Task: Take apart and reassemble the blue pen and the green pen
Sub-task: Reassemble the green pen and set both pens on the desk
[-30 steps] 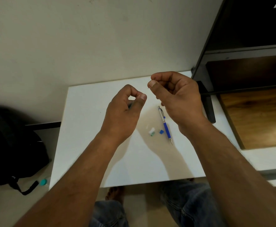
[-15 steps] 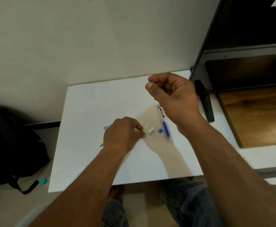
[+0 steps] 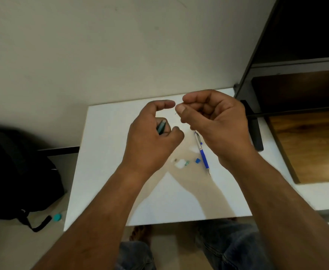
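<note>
My left hand (image 3: 152, 133) is raised over the white table (image 3: 109, 172), closed around the green pen barrel (image 3: 161, 127), whose open end pokes out between thumb and fingers. My right hand (image 3: 214, 117) is held up just to its right, pinching a very thin part, whose tip (image 3: 176, 113) sticks out past the thumb. The blue pen (image 3: 202, 152) lies on the table under my right hand, tip toward me. Small loose parts lie beside it: a blue piece (image 3: 197, 160), a green piece (image 3: 187, 163) and a white piece (image 3: 179, 163).
A dark shelf unit (image 3: 296, 65) with a wooden board (image 3: 312, 145) stands at the right. A black bar (image 3: 254, 131) lies at the table's right edge. A black backpack (image 3: 17, 176) sits on the floor at the left. My knees show below the table's front edge.
My left hand went down to the table beside the loose parts, then rose again with the green barrel to meet my right hand. My right hand stayed raised, pinching the thin part.
</note>
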